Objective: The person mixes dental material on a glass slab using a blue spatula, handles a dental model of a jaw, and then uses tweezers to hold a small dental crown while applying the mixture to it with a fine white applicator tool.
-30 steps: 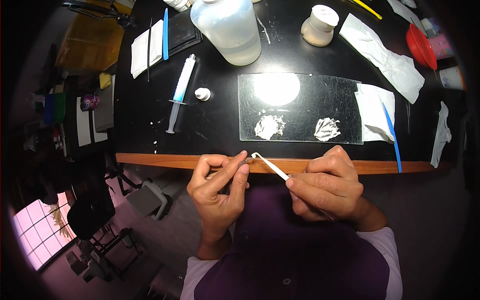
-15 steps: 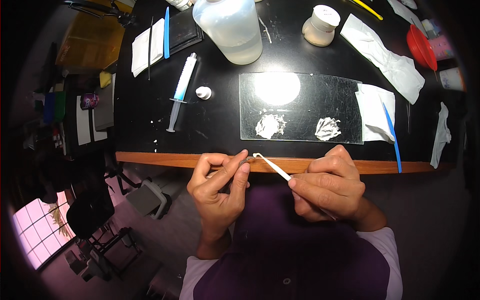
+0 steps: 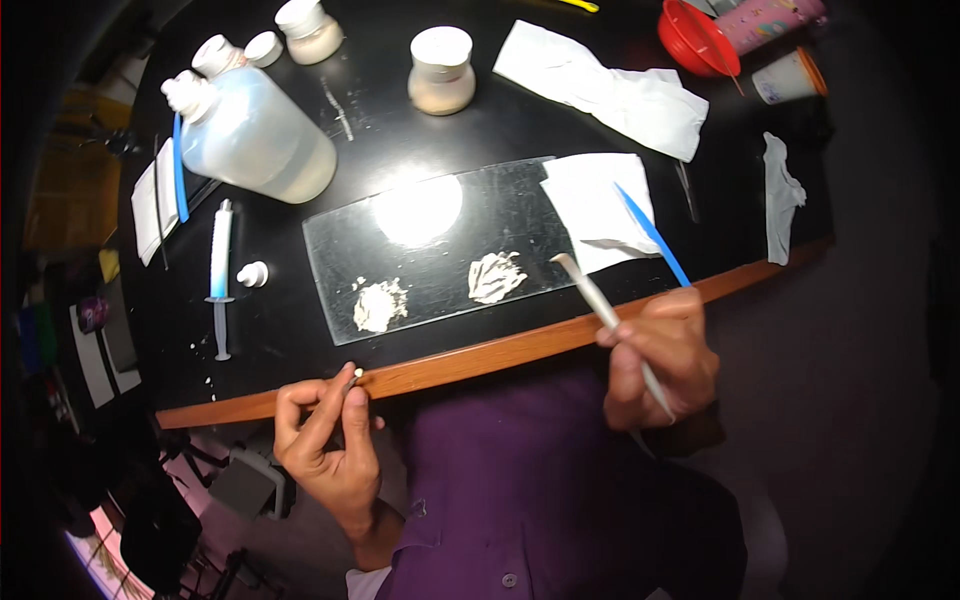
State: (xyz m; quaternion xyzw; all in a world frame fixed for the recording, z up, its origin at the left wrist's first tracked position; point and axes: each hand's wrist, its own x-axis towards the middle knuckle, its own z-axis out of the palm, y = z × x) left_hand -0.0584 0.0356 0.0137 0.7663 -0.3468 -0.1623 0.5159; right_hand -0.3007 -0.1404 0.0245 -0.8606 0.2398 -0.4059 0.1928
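Near the wooden table edge, my left hand [image 3: 330, 445] pinches a small dark piece with a pale tip [image 3: 355, 377] between thumb and fingers; its kind is too small to make out. My right hand [image 3: 660, 360] grips a slim white hand tool [image 3: 594, 297] like a pen, its brownish tip raised near the tissue. Beyond the hands lies a glass slab [image 3: 510, 195], with a crumbly white mound [image 3: 380, 306] on its left and a smeared white mound [image 3: 496, 278] on its right. White folded tissue [image 3: 598, 195] overlaps the slab's right end, and a blue spatula-like tool [image 3: 650, 232] rests across it.
To the left are a syringe [image 3: 220, 285], a small white bottle cap [image 3: 253, 274] and a large translucent bottle [image 3: 262, 140]. Lidded jars [image 3: 442, 75] stand farther back. Crumpled tissue [image 3: 610, 90], a red bowl [image 3: 698, 38] and a cup [image 3: 785, 78] are at the far right.
My right hand has drawn the white tool away from the piece in my left hand, toward the tissue. The view has turned and shifted right.
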